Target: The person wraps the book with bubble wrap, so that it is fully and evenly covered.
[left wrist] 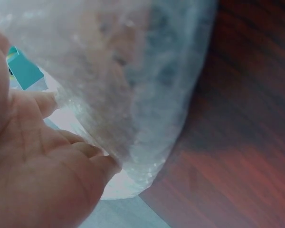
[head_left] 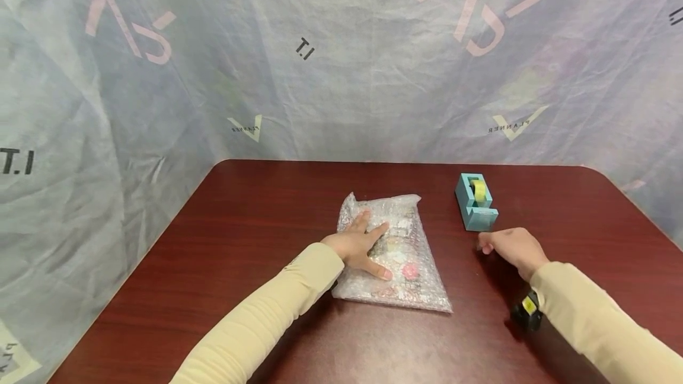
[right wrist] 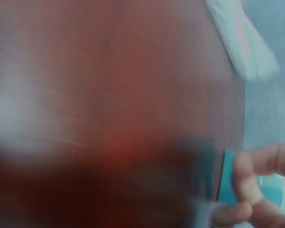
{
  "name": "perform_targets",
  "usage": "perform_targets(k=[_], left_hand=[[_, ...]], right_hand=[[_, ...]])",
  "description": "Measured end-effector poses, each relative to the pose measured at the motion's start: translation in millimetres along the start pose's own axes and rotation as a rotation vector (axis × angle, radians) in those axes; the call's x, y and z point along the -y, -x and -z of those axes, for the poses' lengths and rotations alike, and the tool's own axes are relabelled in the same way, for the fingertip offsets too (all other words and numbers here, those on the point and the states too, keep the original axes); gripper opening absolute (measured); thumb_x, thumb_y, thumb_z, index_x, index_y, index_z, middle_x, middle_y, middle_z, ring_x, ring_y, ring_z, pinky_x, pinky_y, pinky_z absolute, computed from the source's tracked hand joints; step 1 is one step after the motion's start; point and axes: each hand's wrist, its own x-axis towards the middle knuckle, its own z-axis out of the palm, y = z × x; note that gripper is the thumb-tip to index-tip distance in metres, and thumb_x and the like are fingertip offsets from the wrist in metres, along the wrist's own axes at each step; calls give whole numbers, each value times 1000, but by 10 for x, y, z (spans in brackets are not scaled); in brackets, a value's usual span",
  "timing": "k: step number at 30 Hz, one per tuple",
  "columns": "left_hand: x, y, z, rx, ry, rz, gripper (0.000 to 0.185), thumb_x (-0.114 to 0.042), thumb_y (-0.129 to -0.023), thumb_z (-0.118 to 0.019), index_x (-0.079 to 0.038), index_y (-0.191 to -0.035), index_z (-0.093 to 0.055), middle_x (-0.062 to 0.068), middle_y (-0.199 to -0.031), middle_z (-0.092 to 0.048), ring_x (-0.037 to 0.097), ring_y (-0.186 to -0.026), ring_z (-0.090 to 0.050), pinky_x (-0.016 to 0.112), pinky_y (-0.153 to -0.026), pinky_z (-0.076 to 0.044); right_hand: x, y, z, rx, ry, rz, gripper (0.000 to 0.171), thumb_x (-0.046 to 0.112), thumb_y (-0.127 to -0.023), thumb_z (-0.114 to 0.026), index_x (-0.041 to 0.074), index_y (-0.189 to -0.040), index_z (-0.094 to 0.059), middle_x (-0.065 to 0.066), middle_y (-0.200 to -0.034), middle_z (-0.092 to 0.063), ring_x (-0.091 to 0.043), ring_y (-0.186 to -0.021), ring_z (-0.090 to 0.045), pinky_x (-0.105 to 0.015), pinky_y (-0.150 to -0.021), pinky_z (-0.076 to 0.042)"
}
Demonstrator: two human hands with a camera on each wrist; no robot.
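My left hand lies with spread fingers on a bubble-wrap package, pressing it against the table. Printed shapes and a pink spot show through the clear wrap. In the left wrist view, the palm is seen beside the bubble wrap. Just in front of the light-blue tape dispenser is my right hand, its fingers bent in a pinch. At those fingertips the right wrist view has a blurred pale strip that looks like tape. The dispenser is partly hidden behind the fingers there.
A yellow tape roll sits inside the dispenser. The dark red wooden table is glossy and has rounded far corners. A grey printed cloth hangs behind it and along the sides.
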Motion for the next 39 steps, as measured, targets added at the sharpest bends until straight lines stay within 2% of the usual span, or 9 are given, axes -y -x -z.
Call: perform_targets(k=[2, 4, 9, 12, 19, 23, 27, 34, 39], left_hand=[[-5, -13, -6, 5, 5, -7, 104, -52, -90, -74, -24, -166, -9, 16, -168, 15, 26, -155, 12, 46, -125, -5], [-6, -23, -6, 3, 8, -9, 104, -52, -90, -74, -25, -166, -9, 16, -168, 15, 26, -155, 13, 45, -125, -4], [-6, -41, -21, 1, 7, 0, 104, -52, -90, -74, -25, -166, -9, 15, -168, 15, 26, -155, 12, 46, -125, -5], [2, -44, -24, 4, 4, 0, 104, -53, -90, -74, -25, -166, -9, 15, -168, 14, 26, -155, 12, 47, -125, -5], [6, -44, -16, 7, 6, -6, 104, -52, -90, -74, -25, -166, -8, 16, -168, 15, 26, -155, 13, 46, -125, -4], [9, -35, -6, 11, 7, -3, 104, -52, -90, -74, -25, -166, -8, 16, -168, 15, 26, -155, 13, 45, -125, -3], [4, -31, -6, 10, 8, -2, 104, -52, -90, -74, -25, -166, -9, 16, -168, 15, 26, -155, 12, 45, -125, -4], [-11, -25, 3, 12, 19, 4, 104, -51, -90, -75, -25, -166, -8, 15, -168, 15, 26, -155, 13, 45, -125, -4], [-2, -24, -3, 10, 22, 3, 104, -51, -89, -75, -25, -166, -9, 16, -168, 15, 26, -155, 13, 45, -125, -4]], right_hand=[[-26, 81, -20, -63, 54, 38, 41, 35, -99, -56, 12, -70, -70, -2, -79, -67, -29, -92, -52, -34, -70, -40], [-34, 129, 7, -64, 46, 49, 44, 38, -101, -54, 9, -74, -72, -3, -83, -67, -30, -94, -52, -36, -71, -42], [-55, 89, 140, 93, -109, -29, 38, 36, -99, -55, 10, -77, -72, -1, -97, -63, -32, -102, -48, -40, -78, -42], [-72, 22, 177, 132, -115, -77, 34, 34, -96, -57, 16, -69, -67, 2, -87, -58, -26, -91, -47, -37, -71, -40], [-130, -72, 170, 87, -66, -119, 31, 29, -89, -59, 22, -60, -60, 2, -68, -47, -19, -73, -46, -32, -59, -36], [-121, -64, 105, 80, -79, -45, 30, 28, -91, -59, 19, -63, -63, 4, -68, -50, -16, -70, -46, -31, -57, -38], [-94, -28, 61, 138, -136, 53, 29, 26, -94, -58, 14, -68, -64, 4, -66, -50, -13, -65, -46, -29, -56, -38], [-135, -57, 131, 305, -284, -104, 30, 26, -98, -53, 21, -70, -62, 9, -62, -42, -8, -59, -40, -26, -54, -31], [-137, -174, 85, 356, -379, -135, 24, 21, -96, -51, 20, -78, -67, 11, -66, -48, -3, -54, -38, -20, -49, -27]])
